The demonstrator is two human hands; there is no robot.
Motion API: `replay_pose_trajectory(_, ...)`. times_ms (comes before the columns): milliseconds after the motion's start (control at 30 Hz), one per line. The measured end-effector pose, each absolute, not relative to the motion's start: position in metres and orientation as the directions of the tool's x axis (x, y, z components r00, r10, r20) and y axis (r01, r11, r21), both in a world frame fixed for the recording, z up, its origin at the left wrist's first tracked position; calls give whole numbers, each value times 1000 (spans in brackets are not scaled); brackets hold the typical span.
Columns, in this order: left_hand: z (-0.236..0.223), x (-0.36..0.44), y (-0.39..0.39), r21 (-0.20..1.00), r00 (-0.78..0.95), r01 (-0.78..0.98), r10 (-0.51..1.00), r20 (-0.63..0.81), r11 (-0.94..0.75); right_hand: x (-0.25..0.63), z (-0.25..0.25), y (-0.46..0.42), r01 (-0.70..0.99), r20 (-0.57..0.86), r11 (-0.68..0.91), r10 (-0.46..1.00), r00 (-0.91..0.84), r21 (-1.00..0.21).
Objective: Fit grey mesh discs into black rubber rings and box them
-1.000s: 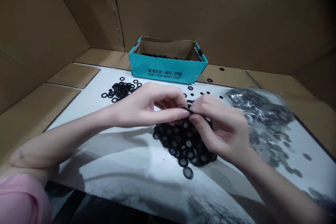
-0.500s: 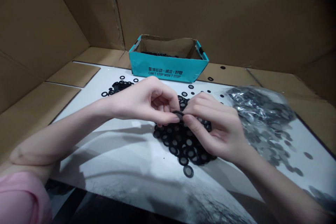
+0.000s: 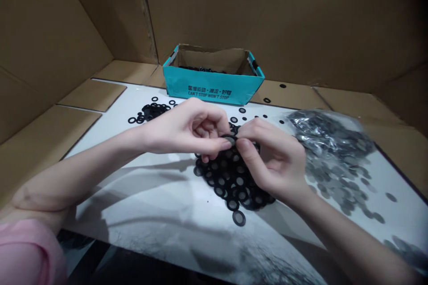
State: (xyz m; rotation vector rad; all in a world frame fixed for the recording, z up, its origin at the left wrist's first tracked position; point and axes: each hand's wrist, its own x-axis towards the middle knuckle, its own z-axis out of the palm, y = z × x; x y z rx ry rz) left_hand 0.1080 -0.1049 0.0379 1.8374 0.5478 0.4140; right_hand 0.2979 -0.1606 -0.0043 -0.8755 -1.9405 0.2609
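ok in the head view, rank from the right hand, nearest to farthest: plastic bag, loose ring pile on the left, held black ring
1. Black ring: at the right hand
2. Plastic bag: to its right
3. Loose ring pile: across on the left

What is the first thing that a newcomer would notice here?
Probably the bright turquoise box at the far side of the white tabletop. In the centre, the left hand and right hand hold a black ring with a grey middle above a heap of similar rings. On the right sits a shiny plastic bag.
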Motion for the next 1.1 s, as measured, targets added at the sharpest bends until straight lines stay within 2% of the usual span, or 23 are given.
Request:
replay_pose_trajectory(100, 38, 106, -102, 921, 821, 206, 571, 20, -330, 299, -3, -159, 489, 664, 739, 655, -361, -463)
replay_pose_trajectory(267, 33, 107, -103, 859, 797, 190, 586, 148, -476, 306, 1, -155, 520, 639, 755, 636, -432, -399)
replay_pose_trajectory(433, 33, 111, -110, 930, 803, 107, 582, 129, -352, 303, -3, -157, 477, 667, 732, 664, -339, -487)
replay_pose_trajectory(567, 38, 110, -108, 938, 828, 155, 558, 47, -309, 297, -8, -161, 461, 681, 704, 688, -251, -540)
replay_pose_trajectory(633, 39, 108, -106, 919, 828, 184, 558, 46, -348, 297, -8, -161, 461, 678, 718, 676, -288, -521)
replay_pose_trajectory(800, 36, 106, -105, 831, 797, 194, 578, 177, -522, 303, -5, -156, 522, 666, 760, 622, -412, -387)
replay_pose_trajectory(867, 36, 107, -106, 809, 804, 180, 558, 207, -559, 304, -4, -155, 522, 668, 767, 613, -423, -373)
replay_pose_trajectory(1100, 39, 108, -108, 905, 821, 137, 557, 124, -404, 303, -5, -156, 407, 659, 754, 652, -374, -515)
